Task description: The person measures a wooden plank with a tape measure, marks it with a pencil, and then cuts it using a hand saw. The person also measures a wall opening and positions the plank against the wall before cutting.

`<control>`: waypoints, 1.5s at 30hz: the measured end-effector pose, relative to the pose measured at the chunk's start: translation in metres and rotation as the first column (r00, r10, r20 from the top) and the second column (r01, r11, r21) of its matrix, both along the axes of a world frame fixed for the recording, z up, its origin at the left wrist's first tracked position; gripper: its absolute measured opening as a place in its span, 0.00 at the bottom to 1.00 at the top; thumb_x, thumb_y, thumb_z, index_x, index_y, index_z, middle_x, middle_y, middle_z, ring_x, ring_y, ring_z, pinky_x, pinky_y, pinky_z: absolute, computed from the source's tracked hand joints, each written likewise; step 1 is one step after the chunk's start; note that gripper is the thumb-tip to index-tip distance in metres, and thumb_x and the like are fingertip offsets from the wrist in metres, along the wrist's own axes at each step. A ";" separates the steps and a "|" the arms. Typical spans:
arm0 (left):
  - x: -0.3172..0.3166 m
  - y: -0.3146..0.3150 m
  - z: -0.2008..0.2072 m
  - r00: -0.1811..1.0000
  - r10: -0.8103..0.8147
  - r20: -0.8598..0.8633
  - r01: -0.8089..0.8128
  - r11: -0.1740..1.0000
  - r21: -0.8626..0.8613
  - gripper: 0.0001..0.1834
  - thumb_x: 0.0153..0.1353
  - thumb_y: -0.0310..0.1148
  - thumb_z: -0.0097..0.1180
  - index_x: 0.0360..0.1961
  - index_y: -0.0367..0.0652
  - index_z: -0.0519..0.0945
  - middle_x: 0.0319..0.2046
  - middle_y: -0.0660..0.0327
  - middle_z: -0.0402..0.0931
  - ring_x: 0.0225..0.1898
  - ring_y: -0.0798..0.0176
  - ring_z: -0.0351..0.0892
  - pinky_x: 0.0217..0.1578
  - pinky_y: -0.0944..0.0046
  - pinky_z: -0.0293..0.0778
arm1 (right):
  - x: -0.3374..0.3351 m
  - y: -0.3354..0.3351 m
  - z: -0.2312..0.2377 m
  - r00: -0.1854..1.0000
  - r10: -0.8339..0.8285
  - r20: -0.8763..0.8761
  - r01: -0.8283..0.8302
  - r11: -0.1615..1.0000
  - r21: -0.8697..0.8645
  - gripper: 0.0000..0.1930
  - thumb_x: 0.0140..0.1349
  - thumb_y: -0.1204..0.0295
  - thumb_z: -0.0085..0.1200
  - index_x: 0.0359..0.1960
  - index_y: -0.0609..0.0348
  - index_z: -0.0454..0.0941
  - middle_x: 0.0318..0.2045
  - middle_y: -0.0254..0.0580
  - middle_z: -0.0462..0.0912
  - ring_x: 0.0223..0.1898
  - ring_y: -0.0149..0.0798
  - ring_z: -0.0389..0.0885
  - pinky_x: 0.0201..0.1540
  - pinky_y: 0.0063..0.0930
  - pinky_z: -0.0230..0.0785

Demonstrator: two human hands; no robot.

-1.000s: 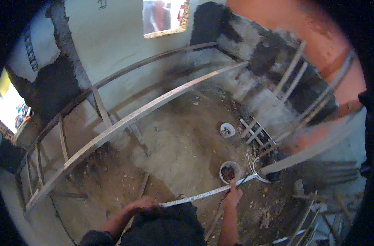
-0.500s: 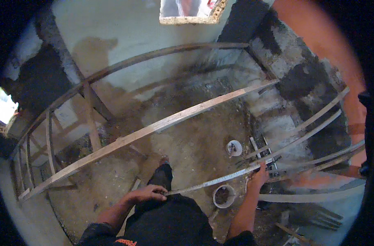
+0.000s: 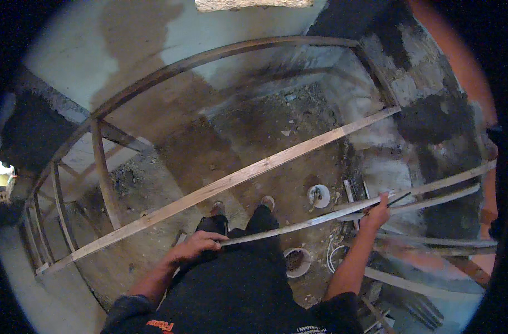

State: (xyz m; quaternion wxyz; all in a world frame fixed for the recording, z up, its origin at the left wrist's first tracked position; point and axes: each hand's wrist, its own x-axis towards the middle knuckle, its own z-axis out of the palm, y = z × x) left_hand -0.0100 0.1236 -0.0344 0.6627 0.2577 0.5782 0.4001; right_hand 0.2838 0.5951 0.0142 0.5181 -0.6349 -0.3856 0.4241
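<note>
A measuring tape [image 3: 304,223], drawn out as a long pale strip, runs across in front of my body. My left hand [image 3: 198,245] pinches its left end close to my waist. My right hand [image 3: 376,212] is closed around the other end, farther out and to the right. A thin dark stick [image 3: 400,199], perhaps a pencil, juts from beside the right-hand fingers. Beyond the tape, a long bare wooden beam [image 3: 254,170] crosses the view diagonally, joined at its ends to a timber frame [image 3: 209,55].
Two white buckets [image 3: 319,196] [image 3: 297,263] stand on the dirty floor, left of my right forearm. Several long wooden strips [image 3: 438,242] extend on the right toward a patchy plastered wall [image 3: 426,117]. My feet [image 3: 268,202] stand just short of the beam.
My view has shifted, and both feet now show instead of one. My right hand has moved up and right with the tape; my left hand still holds its near end.
</note>
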 end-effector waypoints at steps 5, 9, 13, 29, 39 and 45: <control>-0.017 0.035 0.021 0.992 0.114 -0.052 -0.117 0.991 -0.063 0.28 0.56 0.39 0.58 0.57 0.38 0.80 0.50 0.57 0.81 0.52 0.62 0.75 0.57 0.62 0.68 | 0.022 0.152 0.011 0.993 0.044 -0.114 -0.027 0.989 0.146 0.19 0.60 0.58 0.65 0.37 0.65 0.83 0.31 0.44 0.84 0.26 0.40 0.81 0.29 0.39 0.76; 0.000 0.074 0.034 0.985 0.155 -0.069 -0.164 0.975 -0.151 0.29 0.55 0.38 0.58 0.58 0.39 0.80 0.48 0.59 0.81 0.49 0.63 0.75 0.55 0.63 0.69 | 0.014 0.234 0.001 0.982 0.166 -0.085 -0.159 0.983 0.089 0.15 0.62 0.60 0.62 0.35 0.62 0.80 0.29 0.41 0.82 0.26 0.37 0.79 0.25 0.35 0.69; 0.011 0.123 0.021 0.981 0.169 -0.097 -0.182 0.972 -0.147 0.28 0.54 0.37 0.58 0.57 0.39 0.80 0.44 0.61 0.81 0.47 0.65 0.75 0.52 0.65 0.70 | -0.044 0.201 -0.033 0.901 0.361 0.240 -0.331 0.930 -0.158 0.20 0.59 0.57 0.65 0.36 0.66 0.80 0.28 0.47 0.79 0.23 0.43 0.78 0.25 0.41 0.75; -0.029 0.194 -0.009 0.862 0.053 -0.504 -0.330 0.814 -0.478 0.30 0.62 0.60 0.58 0.25 0.39 0.84 0.19 0.58 0.80 0.22 0.62 0.79 0.29 0.59 0.72 | -0.162 0.012 -0.101 0.696 0.614 -0.371 -0.715 0.549 -0.432 0.13 0.66 0.62 0.62 0.36 0.60 0.77 0.28 0.40 0.84 0.10 0.25 0.63 0.12 0.25 0.63; -0.022 0.234 -0.012 0.818 0.161 -0.552 -0.389 0.862 -0.325 0.25 0.61 0.54 0.61 0.30 0.39 0.87 0.17 0.58 0.80 0.20 0.63 0.79 0.30 0.59 0.73 | -0.164 0.057 -0.105 0.804 0.569 -0.175 -0.588 0.713 -0.383 0.13 0.65 0.61 0.61 0.39 0.57 0.75 0.24 0.34 0.77 0.14 0.24 0.64 0.12 0.24 0.61; -0.016 0.252 -0.011 0.866 0.189 -0.463 -0.416 0.787 -0.456 0.24 0.62 0.53 0.61 0.29 0.39 0.87 0.17 0.59 0.79 0.21 0.62 0.79 0.29 0.58 0.73 | -0.144 0.087 -0.109 0.675 0.729 -0.114 -0.697 0.581 -0.420 0.16 0.64 0.59 0.63 0.41 0.60 0.79 0.24 0.33 0.77 0.16 0.23 0.67 0.13 0.22 0.61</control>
